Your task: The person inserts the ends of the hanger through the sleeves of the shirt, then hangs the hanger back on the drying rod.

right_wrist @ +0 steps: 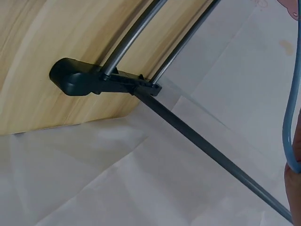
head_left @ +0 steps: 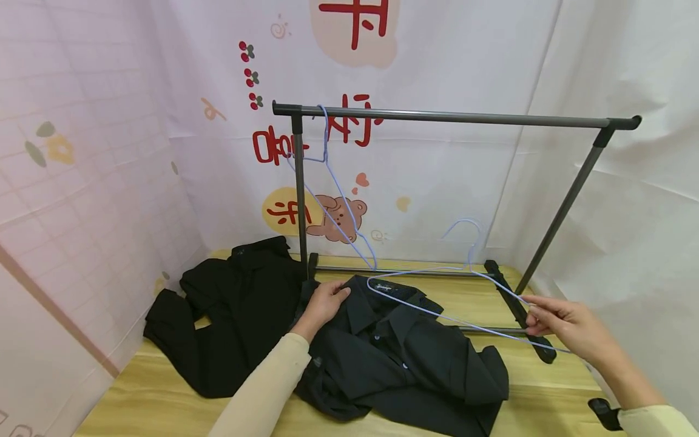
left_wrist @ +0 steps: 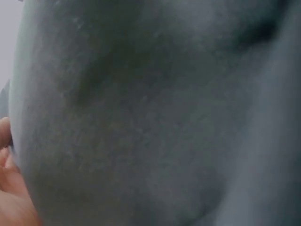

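Note:
My left hand (head_left: 323, 306) pinches a black button-up shirt (head_left: 382, 370) near its collar, where a label shows inside. The shirt lies rumpled with its front facing up. In the left wrist view, blurred dark cloth (left_wrist: 141, 132) fills nearly everything, and a few fingers (left_wrist: 14, 197) show at the left edge. Out to the right, my right hand (head_left: 576, 331) holds a thin light-blue hanger (head_left: 448, 317) by one end between thumb and fingers. The hanger's hook points up, and its other end overlaps the shirt collar. A bent end of the hanger (right_wrist: 288, 127) edges into the right wrist view.
Behind the hands stands a dark metal clothes rack (head_left: 453, 116). A second blue hanger (head_left: 349, 209) hangs near its left end. Another black garment (head_left: 246, 315) lies to the left on the wooden table (head_left: 142, 388). A small black object (head_left: 603, 414) sits near my right wrist.

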### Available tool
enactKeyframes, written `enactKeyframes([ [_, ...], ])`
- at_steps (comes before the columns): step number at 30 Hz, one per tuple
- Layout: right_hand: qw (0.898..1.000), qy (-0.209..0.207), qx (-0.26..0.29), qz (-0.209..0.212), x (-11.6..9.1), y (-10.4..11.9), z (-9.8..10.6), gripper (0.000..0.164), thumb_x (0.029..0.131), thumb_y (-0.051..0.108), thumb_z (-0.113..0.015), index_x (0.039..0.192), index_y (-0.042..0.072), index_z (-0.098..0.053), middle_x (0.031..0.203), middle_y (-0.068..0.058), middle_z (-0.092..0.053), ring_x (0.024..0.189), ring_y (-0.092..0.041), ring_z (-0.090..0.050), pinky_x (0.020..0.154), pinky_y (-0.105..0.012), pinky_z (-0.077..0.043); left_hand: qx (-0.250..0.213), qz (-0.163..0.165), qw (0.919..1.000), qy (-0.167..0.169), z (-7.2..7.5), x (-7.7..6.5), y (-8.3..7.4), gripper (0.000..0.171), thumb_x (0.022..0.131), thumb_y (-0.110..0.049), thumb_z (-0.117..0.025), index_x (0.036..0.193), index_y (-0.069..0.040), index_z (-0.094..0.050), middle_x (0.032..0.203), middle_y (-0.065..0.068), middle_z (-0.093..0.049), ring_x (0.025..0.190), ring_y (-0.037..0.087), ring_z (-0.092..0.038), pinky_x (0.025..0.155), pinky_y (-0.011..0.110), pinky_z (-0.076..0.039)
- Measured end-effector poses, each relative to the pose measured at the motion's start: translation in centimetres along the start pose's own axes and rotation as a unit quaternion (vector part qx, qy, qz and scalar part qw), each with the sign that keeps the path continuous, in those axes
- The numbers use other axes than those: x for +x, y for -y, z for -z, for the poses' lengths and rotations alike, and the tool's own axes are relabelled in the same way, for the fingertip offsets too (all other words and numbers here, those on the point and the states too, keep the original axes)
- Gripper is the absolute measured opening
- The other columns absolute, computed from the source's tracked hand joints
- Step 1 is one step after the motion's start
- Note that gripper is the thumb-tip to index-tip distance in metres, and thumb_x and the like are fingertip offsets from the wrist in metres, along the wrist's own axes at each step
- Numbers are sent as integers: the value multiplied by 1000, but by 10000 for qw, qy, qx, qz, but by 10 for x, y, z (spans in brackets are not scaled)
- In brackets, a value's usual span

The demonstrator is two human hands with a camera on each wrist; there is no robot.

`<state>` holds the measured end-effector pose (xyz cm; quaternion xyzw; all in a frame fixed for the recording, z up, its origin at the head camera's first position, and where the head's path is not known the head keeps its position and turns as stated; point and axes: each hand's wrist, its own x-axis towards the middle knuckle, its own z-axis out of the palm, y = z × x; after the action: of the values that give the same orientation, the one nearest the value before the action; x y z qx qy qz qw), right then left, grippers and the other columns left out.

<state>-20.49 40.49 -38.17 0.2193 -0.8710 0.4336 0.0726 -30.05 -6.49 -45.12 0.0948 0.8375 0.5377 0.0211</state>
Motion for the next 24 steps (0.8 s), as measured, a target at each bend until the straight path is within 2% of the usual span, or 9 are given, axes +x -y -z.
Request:
enactKeyframes([
  [2,9998,170,29,-88,3,-3,-4,34,103,-1,-48,131,-19,-49,86,-4,-65,76,-17,-71,66,-31,-58,-179,-92,9997,131,1,1,0,29,104,-22,-53,127,-10,-66,111,6,-67,100,22,-61,90,43,-47],
  [4,9998,181,0,-64,8,-7,-10,33,104,1,-48,130,-19,-51,85,-6,-66,77,-16,-71,67,-29,-57,-344,-256,9986,310,3,2,-1,29,105,-23,-52,127,-11,-66,111,4,-67,99,20,-61,91,42,-48],
  [6,9999,-5,-162,-51,13,-9,-19,32,104,3,-49,129,-15,-55,85,-6,-67,79,-13,-70,69,-25,-56,-549,-355,9965,528,3,2,-5,28,105,-23,-52,127,-12,-66,112,4,-67,99,20,-62,92,42,-48],
  [9,9981,-399,-459,67,24,-8,-34,28,102,4,-53,126,-9,-62,84,-5,-69,81,-8,-68,70,-17,-50,-615,-535,9933,815,4,2,-13,30,105,-23,-53,129,-11,-65,117,5,-67,102,20,-63,94,40,-48],
  [12,9963,-741,-429,112,34,-7,-50,26,101,4,-56,123,-7,-65,82,-5,-70,79,-6,-65,65,-17,-45,-482,-587,9923,982,2,1,-21,29,104,-24,-55,127,-12,-67,116,3,-68,101,18,-63,93,38,-49],
  [15,9948,-971,-303,108,43,-6,-61,25,100,5,-58,121,-6,-66,80,-5,-70,73,-7,-63,60,-21,-42,-231,-607,9937,919,-1,1,-27,27,103,-26,-57,122,-14,-70,112,1,-69,97,17,-63,90,38,-50],
  [18,9944,-1033,-237,35,48,-8,-68,24,100,3,-57,120,-7,-66,78,-6,-69,71,-8,-63,60,-20,-42,74,-662,9950,746,-3,1,-30,24,102,-25,-57,119,-15,-72,109,0,-69,93,16,-63,87,38,-50],
  [21,9952,-934,-281,-72,51,-7,-77,23,100,3,-57,118,-6,-67,78,-4,-68,74,-7,-63,64,-20,-44,322,-768,9948,594,-9,-1,-36,21,102,-23,-58,114,-16,-73,103,-2,-69,87,14,-61,81,36,-49],
  [24,9973,-698,-235,-66,58,-1,-93,23,101,7,-57,119,-3,-67,80,-2,-68,66,-8,-56,60,-23,-42,425,-954,9929,561,-18,-3,-45,19,102,-25,-58,108,-15,-74,95,1,-69,80,16,-60,74,34,-47],
])
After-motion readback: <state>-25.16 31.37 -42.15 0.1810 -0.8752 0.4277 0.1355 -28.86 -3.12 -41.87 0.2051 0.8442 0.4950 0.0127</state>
